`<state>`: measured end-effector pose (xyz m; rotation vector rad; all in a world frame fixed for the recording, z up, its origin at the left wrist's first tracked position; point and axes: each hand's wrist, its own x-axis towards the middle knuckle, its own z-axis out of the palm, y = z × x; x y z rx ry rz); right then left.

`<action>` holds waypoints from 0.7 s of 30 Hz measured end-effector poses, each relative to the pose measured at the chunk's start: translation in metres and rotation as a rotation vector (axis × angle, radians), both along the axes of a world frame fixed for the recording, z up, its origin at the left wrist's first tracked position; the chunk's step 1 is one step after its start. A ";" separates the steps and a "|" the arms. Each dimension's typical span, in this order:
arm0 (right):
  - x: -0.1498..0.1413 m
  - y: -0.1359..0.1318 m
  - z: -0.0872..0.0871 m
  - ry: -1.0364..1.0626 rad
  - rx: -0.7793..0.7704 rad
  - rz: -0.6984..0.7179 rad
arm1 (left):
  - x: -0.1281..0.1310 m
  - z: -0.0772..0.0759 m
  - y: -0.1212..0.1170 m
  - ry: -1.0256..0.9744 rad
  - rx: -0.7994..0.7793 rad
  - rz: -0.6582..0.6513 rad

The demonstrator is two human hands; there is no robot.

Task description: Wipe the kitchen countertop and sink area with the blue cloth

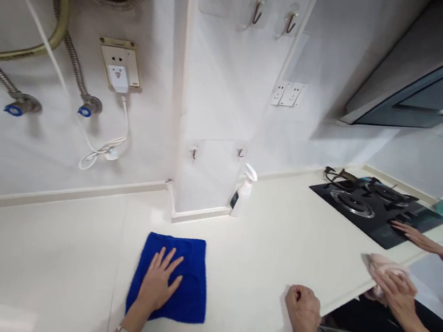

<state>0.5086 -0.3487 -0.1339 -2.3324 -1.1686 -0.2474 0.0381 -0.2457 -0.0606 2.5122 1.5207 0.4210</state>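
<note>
My left hand (159, 286) lies flat on a blue cloth (193, 282), fingers spread, pressing it against the pale countertop (70, 260). The cloth is spread out in a rough square. A bracelet is on that wrist. Further right, my right hand (303, 310) rests near the counter's front edge, curled into a fist with nothing visible in it. A white spray bottle (243, 193) stands upright behind, beside the wall pillar, and neither of my hands touches it.
At right, a co-worker's hand (400, 296) holds a pale pink cloth (384, 263) at the counter edge; their other hand (416, 236) touches the black gas hob (380, 230). A range hood (424, 78) overhangs. Pipes, valves and a plugged cord (124, 120) are on the left wall.
</note>
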 end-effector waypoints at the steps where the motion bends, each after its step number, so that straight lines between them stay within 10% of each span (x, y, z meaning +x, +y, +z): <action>1: 0.001 0.000 -0.001 -0.004 -0.003 0.001 | -0.020 0.000 -0.003 0.011 0.015 0.066; 11: 0.005 -0.004 -0.003 0.015 -0.080 -0.007 | -0.202 -0.001 -0.022 0.093 -0.029 0.801; 21: 0.004 -0.006 0.004 0.120 -0.097 -0.013 | -0.164 -0.006 0.014 0.032 0.148 1.084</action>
